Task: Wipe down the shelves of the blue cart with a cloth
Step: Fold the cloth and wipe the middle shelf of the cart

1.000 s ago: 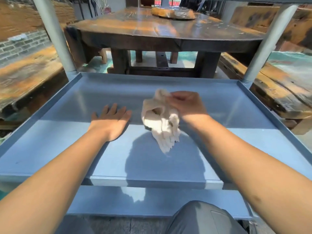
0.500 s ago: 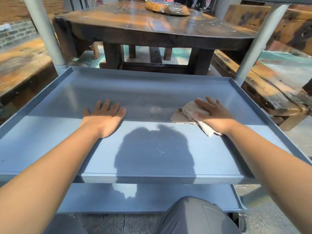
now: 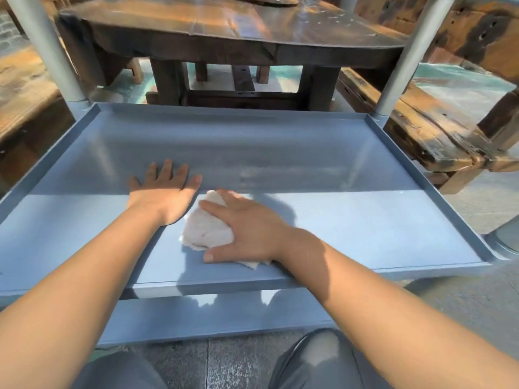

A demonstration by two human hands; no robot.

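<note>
The blue cart's middle shelf point(image 3: 365, 220) spreads out in front of me, half in shade and half in sun. A bunched white cloth point(image 3: 205, 230) lies on it near the front edge, left of centre. My right hand point(image 3: 247, 228) lies palm down on the cloth and presses it to the shelf, with index finger and thumb stretched along its two sides. My left hand point(image 3: 165, 195) rests flat on the shelf just left of the cloth, fingers spread and straight. Below the front edge the lower shelf point(image 3: 224, 313) shows.
Two grey cart posts point(image 3: 53, 51) point(image 3: 404, 60) rise from the shelf's far corners. Behind the cart stands a dark wooden table point(image 3: 238, 32), with rough wooden benches point(image 3: 421, 130) to the right and left. My knees are at the bottom, above a stone floor.
My right hand lifted the cloth, set it down on the shelf's right side, then swept it left and toward me until it sits beside my left hand. The left hand stayed flat.
</note>
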